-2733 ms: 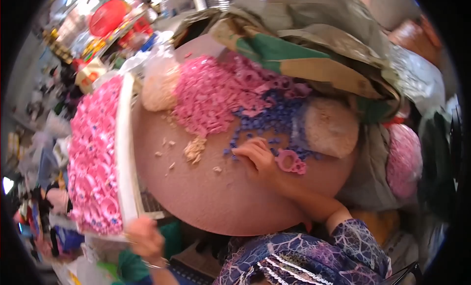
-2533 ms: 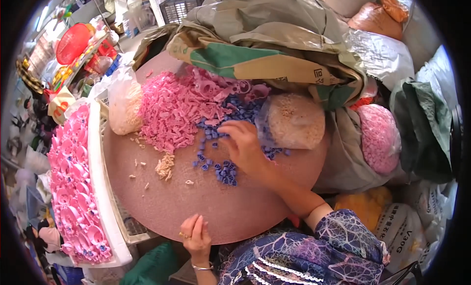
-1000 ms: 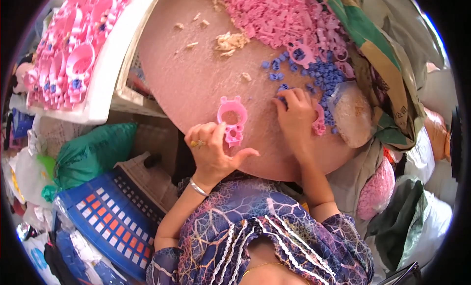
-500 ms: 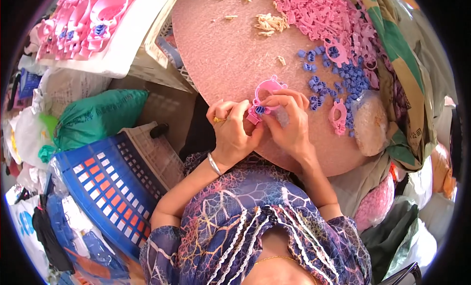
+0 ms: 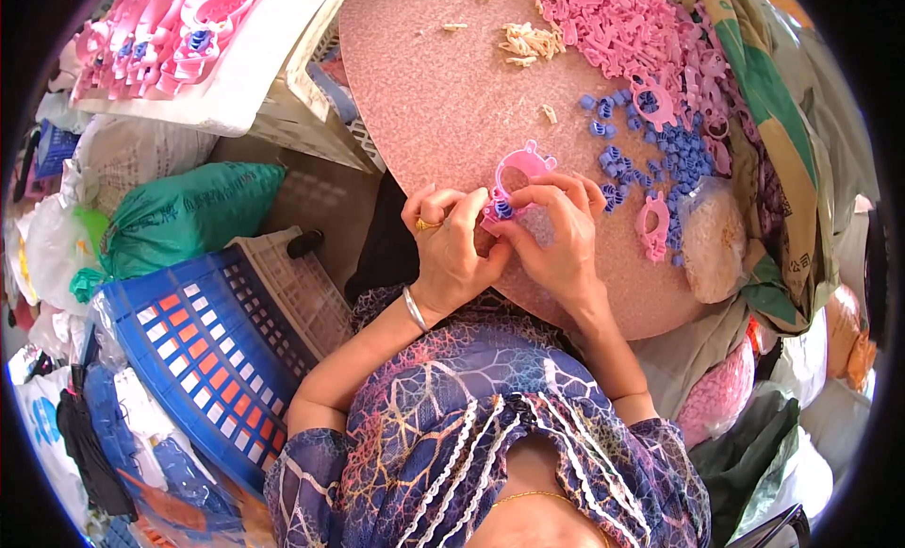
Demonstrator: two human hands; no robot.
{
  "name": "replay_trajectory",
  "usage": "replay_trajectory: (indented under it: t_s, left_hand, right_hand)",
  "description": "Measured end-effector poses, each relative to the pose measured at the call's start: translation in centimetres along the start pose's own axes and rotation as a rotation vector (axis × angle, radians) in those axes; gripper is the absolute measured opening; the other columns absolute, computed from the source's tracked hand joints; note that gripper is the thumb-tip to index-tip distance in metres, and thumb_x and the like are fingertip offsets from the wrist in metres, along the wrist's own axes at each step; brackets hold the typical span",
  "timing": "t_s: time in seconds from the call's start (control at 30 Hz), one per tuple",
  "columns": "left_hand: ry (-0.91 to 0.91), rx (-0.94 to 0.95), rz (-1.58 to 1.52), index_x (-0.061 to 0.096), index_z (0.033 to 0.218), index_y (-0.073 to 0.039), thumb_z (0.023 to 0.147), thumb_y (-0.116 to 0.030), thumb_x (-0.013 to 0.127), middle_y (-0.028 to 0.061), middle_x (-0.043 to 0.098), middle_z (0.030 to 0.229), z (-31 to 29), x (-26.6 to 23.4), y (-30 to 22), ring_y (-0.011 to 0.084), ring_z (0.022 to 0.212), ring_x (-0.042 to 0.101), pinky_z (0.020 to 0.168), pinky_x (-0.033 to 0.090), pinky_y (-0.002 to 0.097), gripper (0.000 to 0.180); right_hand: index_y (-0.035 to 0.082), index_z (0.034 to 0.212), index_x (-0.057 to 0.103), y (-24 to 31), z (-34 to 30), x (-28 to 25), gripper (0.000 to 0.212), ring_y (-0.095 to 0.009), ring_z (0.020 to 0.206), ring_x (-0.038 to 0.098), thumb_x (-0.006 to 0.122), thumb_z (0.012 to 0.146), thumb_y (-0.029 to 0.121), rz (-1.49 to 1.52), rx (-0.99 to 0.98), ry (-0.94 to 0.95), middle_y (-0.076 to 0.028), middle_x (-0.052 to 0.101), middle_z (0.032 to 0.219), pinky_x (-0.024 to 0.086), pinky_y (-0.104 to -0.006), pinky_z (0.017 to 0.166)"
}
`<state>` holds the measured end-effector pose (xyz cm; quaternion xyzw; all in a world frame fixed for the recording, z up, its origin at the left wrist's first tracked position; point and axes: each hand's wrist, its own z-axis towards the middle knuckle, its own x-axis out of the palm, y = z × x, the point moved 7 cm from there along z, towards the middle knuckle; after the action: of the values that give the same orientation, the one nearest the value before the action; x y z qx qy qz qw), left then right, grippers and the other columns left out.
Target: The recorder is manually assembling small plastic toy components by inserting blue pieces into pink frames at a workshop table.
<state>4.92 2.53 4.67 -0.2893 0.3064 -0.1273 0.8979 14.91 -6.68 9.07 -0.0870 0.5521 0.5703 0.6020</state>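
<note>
Both hands pinching pink toy frame (image 5: 517, 175), left hand (image 5: 451, 251) and right hand (image 5: 558, 235) pressing blue clip (image 5: 503, 209) in; next needs another clip from the pile at 2 o'clock

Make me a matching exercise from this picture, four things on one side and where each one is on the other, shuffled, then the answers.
1. pink plastic piece
2. blue crate
3. heap of pink parts
4. small blue parts

A. far side of the round table
B. down at the person's left
C. loose on the table, right of the hands
D. held in the left hand and right hand

Pairs: 1-D, 2-B, 3-A, 4-C
</note>
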Motion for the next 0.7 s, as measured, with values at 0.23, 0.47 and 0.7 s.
replay_trajectory:
  t_s: [0.23, 0.47, 0.7]
  left_hand:
    - [0.000, -0.037, 0.006, 0.056, 0.123, -0.006, 0.069, -0.016, 0.080, 0.0025, 0.063, 0.104, 0.0, 0.0, 0.1, 0.0208, 0.097, 0.057, 0.103, 0.033, 0.0467, 0.059]
    - [0.024, -0.046, -0.003, 0.056, 0.122, -0.006, 0.070, -0.017, 0.080, 0.0029, 0.063, 0.106, 0.1, 0.0, 0.2, 0.0205, 0.099, 0.057, 0.104, 0.033, 0.0461, 0.058]
    - [-0.009, -0.047, -0.039, 0.057, 0.122, -0.006, 0.068, -0.018, 0.081, 0.0027, 0.064, 0.104, 0.1, -0.2, 0.3, 0.0204, 0.100, 0.057, 0.104, 0.033, 0.0462, 0.060]
  right_hand:
    - [0.014, 0.102, 0.067, -1.6, 0.6, -0.9, 0.036, -0.023, 0.109, 0.062, 0.082, 0.070, 0.006, 0.144, 0.007, 0.024, 0.000, 0.070, 0.103, 0.034, -0.0445, 0.102]
    - [0.015, 0.104, 0.068, -1.5, 0.6, 0.3, 0.034, -0.022, 0.117, 0.059, 0.081, 0.072, 0.009, 0.115, -0.020, 0.164, 0.000, 0.070, 0.105, 0.028, -0.0465, 0.111]
    - [0.016, 0.105, 0.068, -1.0, 0.9, -0.2, 0.036, -0.022, 0.117, 0.059, 0.082, 0.072, 0.014, 0.089, -0.035, 0.161, -0.001, 0.070, 0.108, 0.026, -0.0493, 0.112]
